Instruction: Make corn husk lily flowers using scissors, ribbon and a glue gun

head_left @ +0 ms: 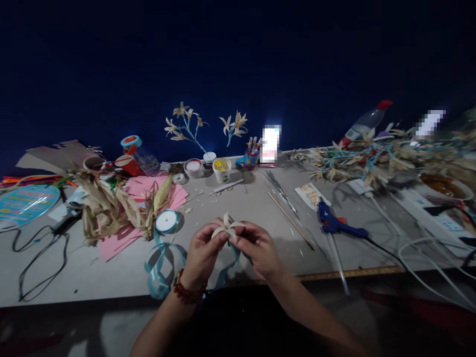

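Both hands meet at the front middle of the table, pinching a pale corn-husk flower [226,228] with spread petals. My left hand [205,248], a beaded bracelet on its wrist, is closed on the flower's left side. From the right, my right hand [260,248] closes on its base. A light blue ribbon [227,271] hangs below the fingers. More ribbon lies in loops left of my left hand, beside its spool [166,221]. The flower's base is partly hidden by the fingertips.
Dried corn husks [122,210] lie on pink paper [111,250] at left. Thin wires [284,191] and a blue glue gun [340,224] with its cord are at right. Finished flower branches [357,158], a paper cup [222,171] and a pen holder [251,157] stand behind.
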{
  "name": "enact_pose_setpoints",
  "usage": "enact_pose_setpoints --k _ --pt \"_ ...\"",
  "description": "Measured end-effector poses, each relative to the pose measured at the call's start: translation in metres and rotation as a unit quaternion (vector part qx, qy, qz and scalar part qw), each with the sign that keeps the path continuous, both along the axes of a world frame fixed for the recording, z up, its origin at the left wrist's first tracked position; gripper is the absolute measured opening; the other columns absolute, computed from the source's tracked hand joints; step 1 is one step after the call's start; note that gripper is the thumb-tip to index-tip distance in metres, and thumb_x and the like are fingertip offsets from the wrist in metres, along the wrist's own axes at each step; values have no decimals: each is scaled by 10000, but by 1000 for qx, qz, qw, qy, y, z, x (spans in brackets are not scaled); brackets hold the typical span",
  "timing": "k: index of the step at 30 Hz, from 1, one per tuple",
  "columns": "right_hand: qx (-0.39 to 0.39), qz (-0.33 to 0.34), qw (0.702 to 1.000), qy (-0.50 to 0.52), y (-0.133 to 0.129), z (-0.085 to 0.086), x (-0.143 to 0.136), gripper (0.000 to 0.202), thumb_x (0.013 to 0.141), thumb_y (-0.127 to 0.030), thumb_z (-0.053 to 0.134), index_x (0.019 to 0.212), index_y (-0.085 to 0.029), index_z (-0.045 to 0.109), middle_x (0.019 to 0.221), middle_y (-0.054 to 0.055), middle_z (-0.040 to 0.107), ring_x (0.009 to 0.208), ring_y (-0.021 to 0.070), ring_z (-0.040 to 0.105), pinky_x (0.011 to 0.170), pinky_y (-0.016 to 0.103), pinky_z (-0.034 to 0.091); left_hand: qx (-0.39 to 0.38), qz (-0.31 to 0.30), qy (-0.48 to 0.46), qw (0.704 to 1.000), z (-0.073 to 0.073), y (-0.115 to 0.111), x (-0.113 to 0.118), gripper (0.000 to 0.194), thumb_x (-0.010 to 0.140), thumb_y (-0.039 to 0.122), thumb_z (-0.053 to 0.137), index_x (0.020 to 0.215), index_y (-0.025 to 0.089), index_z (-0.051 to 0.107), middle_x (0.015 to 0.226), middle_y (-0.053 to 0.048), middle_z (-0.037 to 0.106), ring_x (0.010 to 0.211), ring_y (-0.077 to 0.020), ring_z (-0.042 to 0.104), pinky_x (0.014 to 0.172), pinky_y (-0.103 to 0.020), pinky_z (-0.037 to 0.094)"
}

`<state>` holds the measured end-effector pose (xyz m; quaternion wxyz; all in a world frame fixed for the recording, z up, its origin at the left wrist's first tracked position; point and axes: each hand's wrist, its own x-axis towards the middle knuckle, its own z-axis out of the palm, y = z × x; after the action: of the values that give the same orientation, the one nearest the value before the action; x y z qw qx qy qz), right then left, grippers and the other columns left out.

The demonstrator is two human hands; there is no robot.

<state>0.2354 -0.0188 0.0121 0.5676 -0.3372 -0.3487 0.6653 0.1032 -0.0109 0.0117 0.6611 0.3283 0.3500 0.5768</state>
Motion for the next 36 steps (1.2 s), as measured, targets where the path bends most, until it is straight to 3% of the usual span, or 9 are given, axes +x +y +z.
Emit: enact_pose_setpoints --k 5,7,13,18,23,27,31,36 --pt "127 -79 977 -150 -3 -4 4 123 797 -311 743 768 -211 678 829 33 656 800 172 608 768 292 491 -6 1 -2 1000 -2 -3 2 220 650 251 863 800 182 717 808 -8 631 709 -105 560 658 -201 458" --pt "150 -79 967 -190 -2 -2 7 121 811 -317 727 781 -208 683 827 39 656 812 181 606 772 297 485 6 -9 12 1000 -1 -3 1 191 670 245 851 768 174 703 797 -5 617 730 -109 560 686 -201 456" --pt "41 35 994 -100 0 6 13 252 748 -391 783 744 -183 640 674 -26 550 631 111 498 612 231 417 36 -40 49 997 -3 2 -5 166 733 273 801 724 161 679 755 1 582 677 -101 515 629 -194 425" --pt "-30 47 997 -54 2 7 13 322 656 -403 855 706 -176 632 672 -33 550 612 94 473 605 221 400 45 -42 81 995 1 1 -3 158 728 289 800 716 172 694 708 0 571 670 -112 514 602 -196 418" --pt "-30 64 997 -21 3 10 13 316 628 -372 875 692 -176 636 653 -35 559 601 95 472 608 223 406 35 -13 70 997 -4 -2 -1 194 690 330 828 770 186 727 860 -25 651 680 -105 533 582 -191 424" --pt "-9 29 999 -35 2 9 12 284 655 -371 858 715 -183 654 697 -13 590 653 115 509 624 229 426 16 7 56 998 -8 -4 1 185 690 299 834 778 179 724 843 -21 658 686 -104 553 617 -196 450" --pt "14 14 998 -59 2 7 11 279 673 -383 849 717 -188 653 728 -2 605 687 129 536 658 242 450 22 5 17 1000 -1 -2 4 211 630 278 872 732 177 718 832 -27 671 828 -157 615 773 -245 495" --pt "-15 48 998 -47 4 9 11 298 658 -378 862 696 -177 645 707 -15 617 656 112 548 668 241 458 -12 -24 20 999 10 0 3 252 626 292 870 786 156 732 762 -26 666 714 -131 591 684 -223 482"
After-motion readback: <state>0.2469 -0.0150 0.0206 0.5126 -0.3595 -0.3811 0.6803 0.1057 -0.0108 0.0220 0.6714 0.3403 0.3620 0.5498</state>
